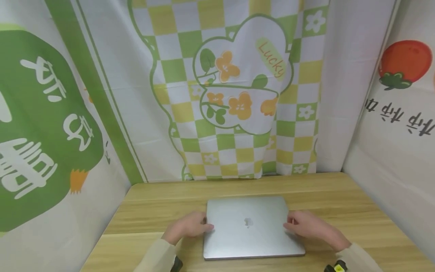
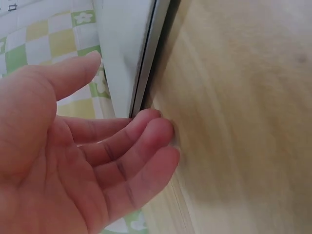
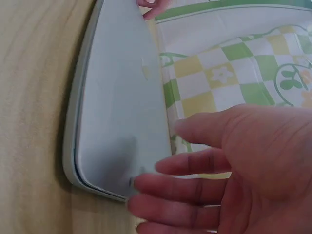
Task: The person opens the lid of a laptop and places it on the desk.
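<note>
A closed silver laptop (image 1: 234,240) with a logo on its lid lies flat on the wooden table. At its left edge is my left hand (image 1: 194,224), thumb over the lid. In the left wrist view the fingers (image 2: 141,170) bend loosely beside the laptop's side, and the thumb stands apart from them. My right hand (image 1: 304,224) is at the opposite edge. The right wrist view shows its relaxed fingers (image 3: 180,187) close to the laptop's side, with the thumb spread away; whether they touch the edge is hard to tell.
The wooden table (image 1: 163,192) extends around the laptop. Behind it hangs a checked green and yellow curtain (image 1: 234,147). Printed cloths hang on the left (image 1: 44,211) and right (image 1: 391,158). A small dark device (image 1: 336,266) sits by the right wrist.
</note>
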`<act>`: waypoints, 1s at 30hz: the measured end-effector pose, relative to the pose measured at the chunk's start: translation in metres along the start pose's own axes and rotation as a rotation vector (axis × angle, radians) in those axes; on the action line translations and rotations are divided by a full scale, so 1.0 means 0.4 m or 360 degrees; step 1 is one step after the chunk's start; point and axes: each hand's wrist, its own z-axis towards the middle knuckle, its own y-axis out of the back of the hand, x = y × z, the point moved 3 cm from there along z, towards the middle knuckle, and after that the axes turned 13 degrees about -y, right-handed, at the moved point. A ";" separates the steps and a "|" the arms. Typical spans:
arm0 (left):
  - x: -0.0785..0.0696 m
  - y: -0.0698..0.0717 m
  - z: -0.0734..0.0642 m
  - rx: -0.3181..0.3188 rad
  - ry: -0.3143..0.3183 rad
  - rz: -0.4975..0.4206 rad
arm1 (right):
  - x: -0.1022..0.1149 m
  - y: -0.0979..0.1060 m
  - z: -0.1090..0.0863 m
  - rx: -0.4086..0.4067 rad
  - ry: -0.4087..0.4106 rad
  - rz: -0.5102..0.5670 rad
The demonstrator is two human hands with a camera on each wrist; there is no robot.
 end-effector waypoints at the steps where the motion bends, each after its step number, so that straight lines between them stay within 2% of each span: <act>1: -0.002 0.000 -0.004 -0.0003 -0.0009 0.0017 | 0.004 -0.001 -0.001 0.0005 0.0018 0.0000; 10: -0.020 0.000 -0.050 -0.0106 -0.0098 0.0232 | 0.032 -0.010 -0.006 -0.0013 0.0196 -0.0001; 19: -0.036 -0.012 -0.073 -0.0186 -0.0105 0.0308 | 0.075 -0.035 -0.017 -0.0051 0.0372 -0.0107; 26: -0.033 -0.031 -0.084 -0.0252 -0.0134 0.0393 | 0.111 -0.044 -0.025 -0.0079 0.0456 -0.0147; 30: -0.032 -0.044 -0.094 -0.0253 -0.0150 0.0402 | 0.127 -0.049 -0.026 -0.0101 0.0484 -0.0215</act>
